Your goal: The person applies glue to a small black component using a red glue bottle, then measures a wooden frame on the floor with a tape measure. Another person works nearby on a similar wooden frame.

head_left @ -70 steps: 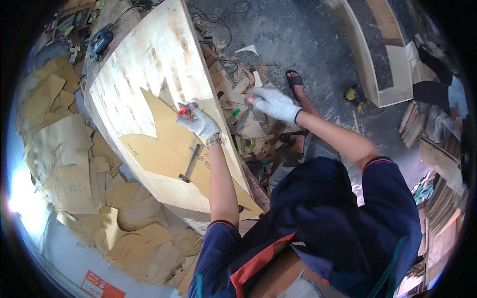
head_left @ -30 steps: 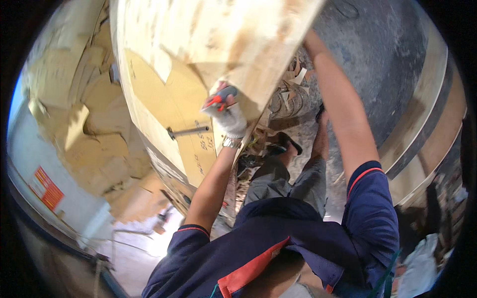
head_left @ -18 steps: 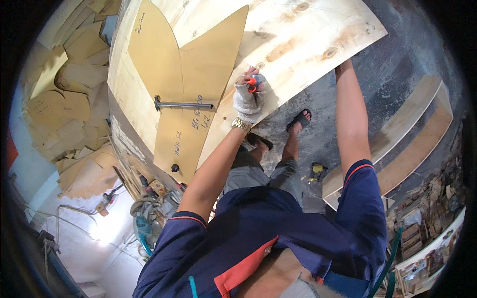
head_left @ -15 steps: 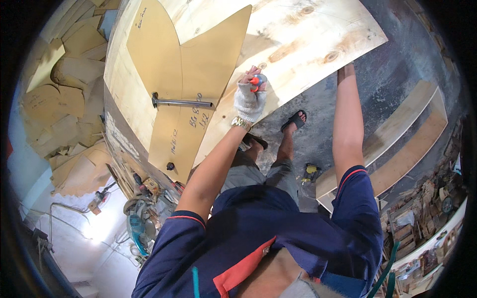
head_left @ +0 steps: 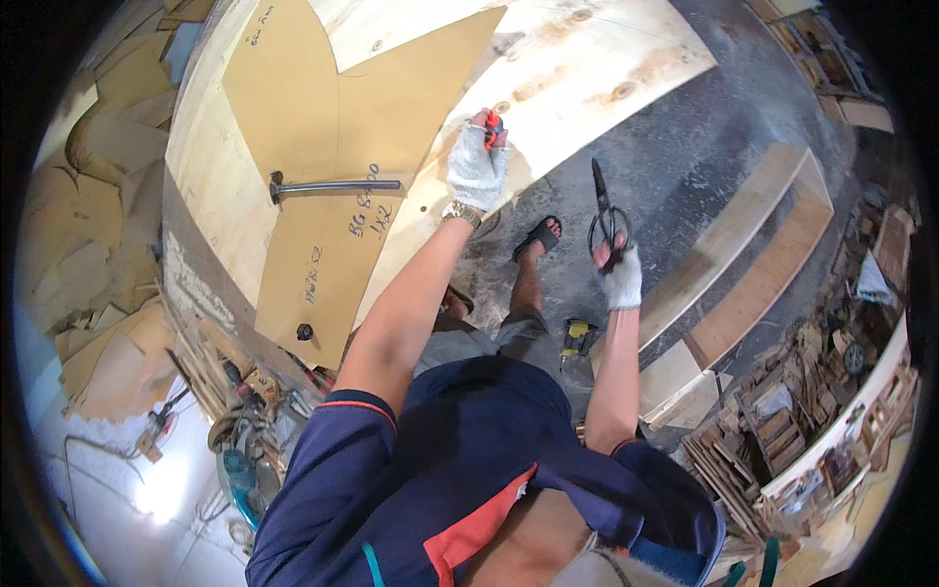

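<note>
My left hand (head_left: 476, 161), in a white work glove, is shut on a red marker (head_left: 492, 123) whose tip rests on a large pale plywood sheet (head_left: 548, 68). A brown cardboard template (head_left: 323, 157) lies on the sheet just left of that hand, weighed down by a dark metal bar (head_left: 333, 186). My right hand (head_left: 620, 276), also gloved, is raised off the sheet to the right and grips black scissors (head_left: 603, 210) with the blades pointing up. My sandalled foot (head_left: 538, 238) stands on the grey floor below the sheet's edge.
Cardboard scraps (head_left: 88, 225) are piled at the left. A circular saw (head_left: 245, 470) and cables lie at the lower left. Long wooden shelf frames (head_left: 753, 264) lie on the floor at the right, and offcuts (head_left: 782, 430) are stacked beyond them. A yellow tool (head_left: 579, 338) sits near my feet.
My right arm has come out from under the plywood sheet and now holds scissors in the open. The left hand stays at the template's edge with the marker.
</note>
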### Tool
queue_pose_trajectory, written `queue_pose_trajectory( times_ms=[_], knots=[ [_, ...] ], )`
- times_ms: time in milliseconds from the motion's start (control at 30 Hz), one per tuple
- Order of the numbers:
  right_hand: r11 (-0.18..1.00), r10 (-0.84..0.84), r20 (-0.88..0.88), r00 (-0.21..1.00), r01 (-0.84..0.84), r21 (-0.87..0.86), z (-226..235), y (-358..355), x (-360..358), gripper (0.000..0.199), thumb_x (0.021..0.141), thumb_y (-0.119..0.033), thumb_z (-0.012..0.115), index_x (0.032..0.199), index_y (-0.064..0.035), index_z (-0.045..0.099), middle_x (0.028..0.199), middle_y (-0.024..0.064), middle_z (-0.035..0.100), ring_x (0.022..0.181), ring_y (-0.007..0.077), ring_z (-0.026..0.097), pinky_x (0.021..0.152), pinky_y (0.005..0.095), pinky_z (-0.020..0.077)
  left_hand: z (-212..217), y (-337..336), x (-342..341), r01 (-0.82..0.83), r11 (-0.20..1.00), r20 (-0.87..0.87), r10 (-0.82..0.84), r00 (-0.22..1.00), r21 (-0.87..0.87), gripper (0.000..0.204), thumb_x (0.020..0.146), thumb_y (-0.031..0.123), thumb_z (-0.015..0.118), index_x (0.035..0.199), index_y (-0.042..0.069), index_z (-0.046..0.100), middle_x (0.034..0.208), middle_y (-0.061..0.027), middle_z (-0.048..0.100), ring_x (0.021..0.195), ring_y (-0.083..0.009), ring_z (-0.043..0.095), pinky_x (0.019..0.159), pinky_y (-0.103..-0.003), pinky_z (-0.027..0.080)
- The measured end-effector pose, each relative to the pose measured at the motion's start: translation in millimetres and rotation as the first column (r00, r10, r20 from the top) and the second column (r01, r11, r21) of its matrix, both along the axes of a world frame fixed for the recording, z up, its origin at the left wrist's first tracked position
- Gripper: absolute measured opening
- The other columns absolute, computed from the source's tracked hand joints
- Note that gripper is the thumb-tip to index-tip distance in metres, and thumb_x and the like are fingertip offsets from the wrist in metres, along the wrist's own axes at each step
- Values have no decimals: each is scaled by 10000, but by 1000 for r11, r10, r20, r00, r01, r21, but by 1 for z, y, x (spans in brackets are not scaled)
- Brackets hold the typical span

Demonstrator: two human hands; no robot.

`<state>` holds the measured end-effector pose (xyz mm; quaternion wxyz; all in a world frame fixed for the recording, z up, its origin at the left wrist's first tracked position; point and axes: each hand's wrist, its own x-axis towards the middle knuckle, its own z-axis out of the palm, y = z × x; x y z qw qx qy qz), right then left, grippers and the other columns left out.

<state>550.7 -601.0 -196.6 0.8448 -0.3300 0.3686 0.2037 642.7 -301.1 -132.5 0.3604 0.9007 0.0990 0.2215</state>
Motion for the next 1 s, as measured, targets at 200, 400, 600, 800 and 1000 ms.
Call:
queue_pose_trajectory(
  times_ms=[200, 400, 600, 800, 1000],
  knots=[
    [960, 113, 589, 800, -241, 143, 108, 0, -100, 379, 922, -412, 735, 1084, -104, 584, 643, 41, 543, 586, 200, 558, 591, 344, 486, 14, 1, -16, 75, 988, 134, -57, 989, -133, 335, 956, 129, 619, 1271, 28, 564, 945, -189, 619, 848, -340, 640, 768, -421, 530],
    [850, 471, 397, 788, -526, 35, 198, 84, -143, 318, 912, -249, 748, 1060, -28, 573, 623, 72, 596, 538, 171, 578, 519, 293, 440, 106, 35, -156, 164, 578, 132, -98, 986, -799, 258, 1030, 208, 597, 1199, 22, 537, 891, -20, 598, 761, -118, 581, 652, -284, 491],
    [371, 917, 284, 279, -336, -866, 295, 244, -169, 239, 843, -111, 790, 980, 10, 637, 784, 51, 669, 745, 108, 615, 690, 295, 516, 210, 148, -330, 16, 436, 79, 128, 989, -900, 166, 1016, 184, 643, 1099, 41, 629, 842, 18, 623, 679, -44, 546, 576, -209, 459],
    [140, 938, 151, -311, -60, -988, 347, 368, -202, 584, 779, -516, 828, 929, 6, 614, 730, 134, 569, 686, 261, 592, 629, 400, 453, 267, 207, -454, -125, 392, 106, 517, 849, -911, 202, 989, 233, 687, 1014, 33, 672, 837, -20, 667, 683, -68, 594, 560, -218, 444],
    [201, 668, 104, -737, 44, -979, 374, 433, -226, 560, 805, -524, 785, 910, -14, 579, 791, 164, 568, 750, 374, 611, 672, 441, 469, 269, 205, -513, -133, 365, 199, 737, 646, -921, 252, 969, 271, 709, 1008, 25, 673, 860, -53, 678, 692, -108, 618, 545, -239, 444]
  ],
)
